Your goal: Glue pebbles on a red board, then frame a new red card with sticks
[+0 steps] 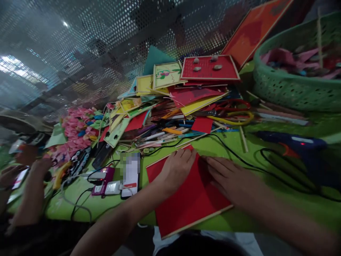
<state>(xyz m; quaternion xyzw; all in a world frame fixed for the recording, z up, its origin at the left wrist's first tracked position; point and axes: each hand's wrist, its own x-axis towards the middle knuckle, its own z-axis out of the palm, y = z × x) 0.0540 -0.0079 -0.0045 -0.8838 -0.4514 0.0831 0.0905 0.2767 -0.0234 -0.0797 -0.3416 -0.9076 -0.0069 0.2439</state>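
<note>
A red sheet (183, 199) with thin wooden strips along its near and far edges lies on the green table (266, 217) in front of me. My left hand (177, 167) rests on the sheet's far part, its fingers bent and close together at the far edge; whatever may be under the fingertips is hidden. On the sheet's right side, my right hand (226, 176) lies flat with its fingers stretched out toward the far edge. Beyond the hands is a small red paper piece (202, 124).
A blue glue gun (295, 142) with a looping black cable lies at right, below a green basket (295, 81). Pens, scissors (234, 118) and framed cards pile up behind. A phone (130, 174) and power strip (103, 181) are left. Another person's hands (39, 170) are far left.
</note>
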